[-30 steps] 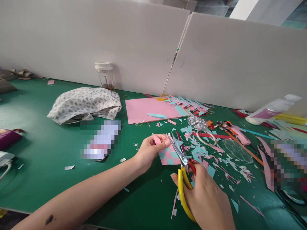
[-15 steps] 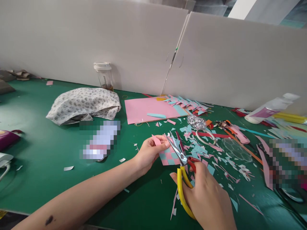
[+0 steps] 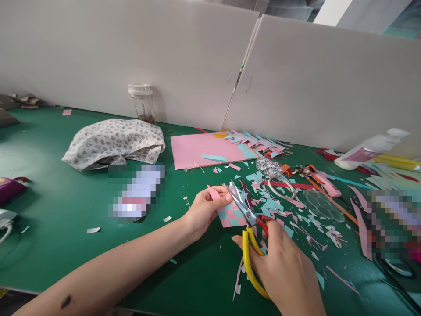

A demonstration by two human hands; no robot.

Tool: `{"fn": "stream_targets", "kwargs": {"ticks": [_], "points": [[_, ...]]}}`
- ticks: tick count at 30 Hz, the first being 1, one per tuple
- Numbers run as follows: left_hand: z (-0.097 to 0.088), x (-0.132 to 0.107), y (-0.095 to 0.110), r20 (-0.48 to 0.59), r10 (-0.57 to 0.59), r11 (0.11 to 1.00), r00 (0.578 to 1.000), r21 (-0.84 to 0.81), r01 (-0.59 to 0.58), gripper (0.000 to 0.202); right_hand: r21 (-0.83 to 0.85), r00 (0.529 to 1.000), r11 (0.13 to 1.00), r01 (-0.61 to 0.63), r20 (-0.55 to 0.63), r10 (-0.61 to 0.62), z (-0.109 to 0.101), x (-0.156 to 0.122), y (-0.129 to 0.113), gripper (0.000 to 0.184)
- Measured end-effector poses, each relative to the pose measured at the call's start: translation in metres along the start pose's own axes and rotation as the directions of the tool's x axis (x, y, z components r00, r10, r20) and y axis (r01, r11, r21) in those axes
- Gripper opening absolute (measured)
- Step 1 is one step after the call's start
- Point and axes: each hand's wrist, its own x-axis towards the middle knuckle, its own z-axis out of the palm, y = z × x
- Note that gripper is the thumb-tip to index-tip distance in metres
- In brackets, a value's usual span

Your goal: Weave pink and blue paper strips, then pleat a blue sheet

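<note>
My left hand (image 3: pixel 205 210) pinches a small woven paper piece (image 3: pixel 232 215) with pink and light-blue checks, and a pink strip sticks up by the thumb. In my right hand (image 3: pixel 283 263) are scissors (image 3: pixel 250 218) with yellow and red handles. Their blades point up and to the left, slightly parted, right at the top edge of the paper near my left fingertips. My left fingers partly cover the paper's upper part, so I cannot tell whether the blades touch it. Pink and blue paper scraps (image 3: pixel 271 204) lie to the right of the paper.
Behind lies a pink sheet (image 3: pixel 194 149) with a fringed paper strip (image 3: pixel 256 144). A patterned cloth pouch (image 3: pixel 115 142), a blurred phone (image 3: pixel 140 191) and a lidded cup (image 3: pixel 143 103) are at left. To the right are a white bottle (image 3: pixel 368 149), a ring (image 3: pixel 281 188) and a pink-handled tool (image 3: pixel 324 183).
Almost nothing differs. Both hands, the scissors and the woven paper keep nearly the same place; the whole view has shifted very slightly.
</note>
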Motion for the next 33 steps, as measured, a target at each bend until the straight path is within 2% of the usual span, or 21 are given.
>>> {"fn": "stream_targets", "kwargs": {"ticks": [18,30,33], "points": [[-0.0009,0.0016,-0.0005,0.030,-0.003,0.999,1.000,-0.044,0.005,0.019,0.005,0.997,0.999,0.051,-0.050,-0.050,0.0023,0.0018,0.0028,0.049],[0.0007,0.0009,0.0007,-0.012,-0.013,0.998,1.000,-0.063,0.012,0.021,0.024,0.994,0.997,0.073,-0.086,-0.071,0.0054,0.0055,0.0044,0.053],[-0.0009,0.0026,0.0004,-0.032,-0.008,1.000,0.999,-0.022,0.007,0.023,0.109,0.999,0.994,0.032,-0.017,-0.031,0.0044,0.0086,0.0079,0.049]]}}
